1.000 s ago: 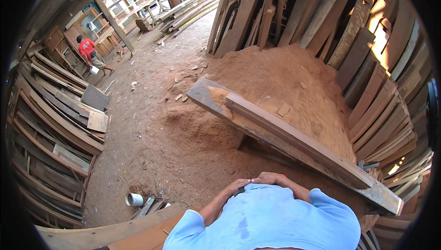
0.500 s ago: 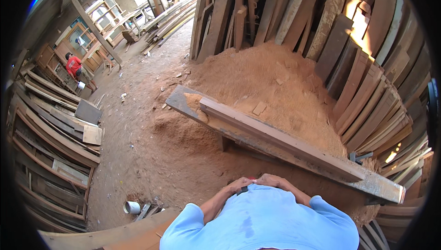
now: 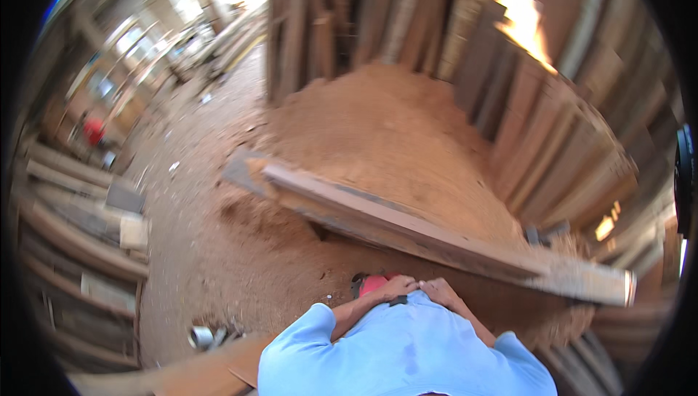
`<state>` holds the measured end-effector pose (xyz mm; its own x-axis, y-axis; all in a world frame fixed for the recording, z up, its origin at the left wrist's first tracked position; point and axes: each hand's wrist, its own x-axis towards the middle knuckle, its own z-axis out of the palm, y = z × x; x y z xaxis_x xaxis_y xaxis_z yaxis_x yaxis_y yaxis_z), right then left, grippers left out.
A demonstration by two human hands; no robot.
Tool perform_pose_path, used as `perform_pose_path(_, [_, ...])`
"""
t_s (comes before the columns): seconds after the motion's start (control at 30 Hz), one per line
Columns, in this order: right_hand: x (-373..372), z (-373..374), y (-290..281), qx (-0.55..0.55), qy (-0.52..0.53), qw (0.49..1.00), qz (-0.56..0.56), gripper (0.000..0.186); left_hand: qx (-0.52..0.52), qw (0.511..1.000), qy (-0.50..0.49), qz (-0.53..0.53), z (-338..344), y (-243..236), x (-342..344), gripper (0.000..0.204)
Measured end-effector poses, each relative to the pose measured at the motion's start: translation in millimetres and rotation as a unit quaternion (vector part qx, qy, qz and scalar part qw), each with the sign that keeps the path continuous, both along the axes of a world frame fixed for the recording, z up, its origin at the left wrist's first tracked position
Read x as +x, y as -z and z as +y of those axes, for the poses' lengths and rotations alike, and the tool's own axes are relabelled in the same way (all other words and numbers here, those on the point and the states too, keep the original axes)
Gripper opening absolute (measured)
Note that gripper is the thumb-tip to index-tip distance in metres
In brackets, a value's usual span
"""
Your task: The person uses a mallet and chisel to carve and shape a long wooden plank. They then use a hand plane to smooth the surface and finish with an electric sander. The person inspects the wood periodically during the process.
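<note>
Both my hands meet in front of my waist, at the front edge of my light blue shirt (image 3: 407, 338). My left hand (image 3: 397, 289) has its fingers curled inward, with a dark band at its wrist. Close beside it, my right hand (image 3: 439, 291) is curled the same way. What they grip, if anything, is hidden. A red thing (image 3: 374, 284) with a dark end shows just beyond my left hand; I cannot make out its kind. Beyond my hands a long brown wooden beam (image 3: 407, 223) lies along a low plank bench (image 3: 582, 280), touching neither hand.
A broad sawdust heap (image 3: 363, 120) rises behind the bench. Boards (image 3: 531, 134) lean upright at the back and right. Stacked timber (image 3: 80, 229) lines the left, with a pale bucket (image 3: 200, 336) near it. Far left, a person in red (image 3: 94, 131) stands by wooden frames.
The view has swung, blurring the picture and shifting the bench and boards leftward. More of the red thing shows beside my left hand. My hands stay together at my waist.
</note>
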<state>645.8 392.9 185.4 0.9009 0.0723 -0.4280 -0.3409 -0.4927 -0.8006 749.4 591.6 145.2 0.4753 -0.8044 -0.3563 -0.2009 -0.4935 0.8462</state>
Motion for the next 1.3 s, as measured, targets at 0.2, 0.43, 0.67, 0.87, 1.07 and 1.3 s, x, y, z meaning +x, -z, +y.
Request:
perform_pose_path(0.2, [-51.6, -28.1, 38.3, -0.043, 0.261, 0.964, 0.015, 0.050, -0.031, 0.999, -0.015, -0.002, -67.5, -46.7, 17.8, 0.021])
perform_pose_path(0.43, [-163.5, -28.2, 83.8, -0.158, 0.525, 0.823, 0.148, 0.047, -0.105, 0.925, 0.198, -0.307, -165.6, -59.6, 66.0, 0.049])
perform_pose_path(0.67, [-251.3, 50.7, 201.9, -0.153, 0.542, 0.773, 0.291, 0.037, -0.011, 0.875, 0.341, -0.342, -237.2, -23.3, 89.4, 0.076])
perform_pose_path(0.87, [-196.7, 72.1, 197.1, -0.088, 0.645, 0.711, 0.266, 0.048, 0.023, 0.851, 0.441, -0.284, -266.6, 0.0, 121.8, 0.090])
perform_pose_path(1.07, [-204.7, 74.6, 162.3, -0.078, 0.673, 0.684, 0.269, 0.046, 0.115, 0.906, 0.388, -0.124, -305.9, -26.0, 121.2, 0.081])
perform_pose_path(1.3, [-236.5, 84.2, 187.2, -0.078, 0.696, 0.650, 0.293, 0.049, -0.003, 0.914, 0.394, -0.102, -392.5, 10.9, 61.0, 0.068])
